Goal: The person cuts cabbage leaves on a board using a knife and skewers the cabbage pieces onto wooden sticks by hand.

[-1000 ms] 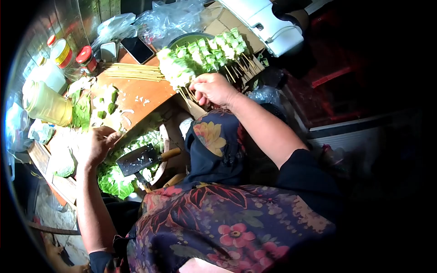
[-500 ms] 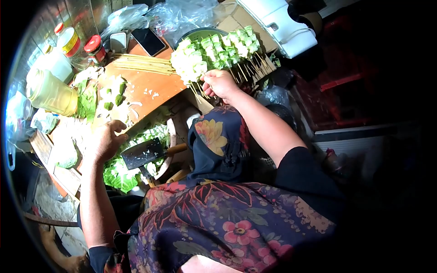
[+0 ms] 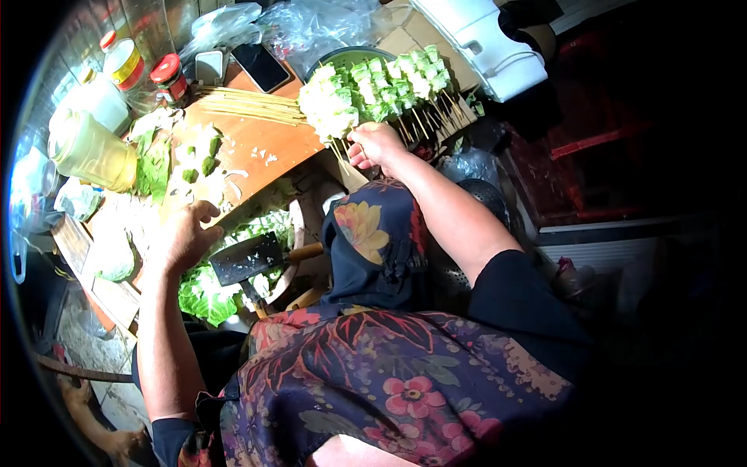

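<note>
My right hand (image 3: 377,146) pinches the lower end of a bamboo skewer beside a pile of leafy green vegetable skewers, which look like cabbage (image 3: 331,101). Their bare sticks point toward me over the table's edge. My left hand (image 3: 187,237) hovers at the near left of the orange table (image 3: 257,148), thumb and index finger apart, with nothing visible in it; its other fingers are partly hidden. Close by lie cut green vegetable pieces (image 3: 207,163) and leaves (image 3: 158,171). Below the left hand a cleaver (image 3: 247,258) rests over a basin of green leaves (image 3: 208,300).
Bare bamboo skewers (image 3: 249,105) lie by a phone (image 3: 261,68). A red-lidded jar (image 3: 170,80), an oil bottle (image 3: 124,66) and a tub of yellowish liquid (image 3: 92,152) stand at the left. Plastic bags (image 3: 319,31) and a white foam box (image 3: 486,47) sit at the back.
The view has shifted slightly. My right hand stays at the skewers and my left hand keeps almost the same place and pose.
</note>
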Available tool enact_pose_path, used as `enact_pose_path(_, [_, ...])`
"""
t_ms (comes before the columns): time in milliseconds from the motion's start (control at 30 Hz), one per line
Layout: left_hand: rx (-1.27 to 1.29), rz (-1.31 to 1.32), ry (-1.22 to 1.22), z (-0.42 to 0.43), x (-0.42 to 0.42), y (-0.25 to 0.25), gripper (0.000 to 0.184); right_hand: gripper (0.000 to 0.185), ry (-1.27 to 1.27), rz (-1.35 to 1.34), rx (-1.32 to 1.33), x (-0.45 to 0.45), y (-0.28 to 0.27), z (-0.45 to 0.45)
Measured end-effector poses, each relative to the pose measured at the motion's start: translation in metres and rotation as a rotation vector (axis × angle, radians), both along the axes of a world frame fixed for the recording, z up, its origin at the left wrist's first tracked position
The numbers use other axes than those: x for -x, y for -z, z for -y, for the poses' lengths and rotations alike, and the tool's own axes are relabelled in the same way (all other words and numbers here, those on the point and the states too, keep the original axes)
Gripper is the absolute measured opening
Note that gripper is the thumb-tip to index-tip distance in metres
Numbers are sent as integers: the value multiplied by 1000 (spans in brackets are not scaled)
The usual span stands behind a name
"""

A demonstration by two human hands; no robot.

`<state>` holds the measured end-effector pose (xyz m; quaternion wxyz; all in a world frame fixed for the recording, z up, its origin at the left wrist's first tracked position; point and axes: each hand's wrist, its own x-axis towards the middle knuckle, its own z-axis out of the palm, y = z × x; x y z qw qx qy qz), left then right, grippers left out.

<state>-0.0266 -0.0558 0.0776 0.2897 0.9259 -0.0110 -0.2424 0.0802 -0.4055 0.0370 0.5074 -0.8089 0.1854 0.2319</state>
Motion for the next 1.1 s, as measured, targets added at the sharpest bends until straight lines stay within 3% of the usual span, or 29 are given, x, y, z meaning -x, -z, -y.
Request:
enact_pose_path(167, [5, 58, -20, -9, -4, 6, 32, 30, -47, 13, 119, 3, -6, 0])
enact_pose_path(267, [-3, 168, -121, -33, -11, 31, 27, 36, -306, 255, 598, 4, -8, 6])
enact_pose_path(300, [23, 190, -180, -47, -17, 49, 24, 36, -339, 344, 745, 17, -39, -7])
enact_pose_path(367, [148, 279, -365, -63, -24, 62, 21, 31, -458, 506, 876, 23, -51, -12])
enact_pose_path(500, [-47, 272, -519, -75, -39, 63, 26, 30, -673, 583, 723, 34, -84, -50])
enact_pose_path(667, [-3, 261, -602, -70, -53, 94, 36, 29, -821, 620, 588, 33, -94, -110])
enact_pose_path(733, [-51, 229, -613, -48, -52, 68, 37, 30, -897, 517, 553, 27, -87, -128])
enact_pose_path(767, [9, 232, -616, -62, -64, 109, 38, 30, -929, 463, 540, 24, -81, -134])
enact_pose_path(967, [-17, 129, -496, -69, -86, 154, 36, 31, -981, 414, 548, -1, -51, -143])
enact_pose_path(1033, [247, -30, -739, -68, -92, 155, 33, 30, -938, 302, 515, -17, -44, -141])
enact_pose_path(1100, [243, -73, -774, -62, -88, 132, 33, 29, -936, 283, 529, -36, -30, -141])
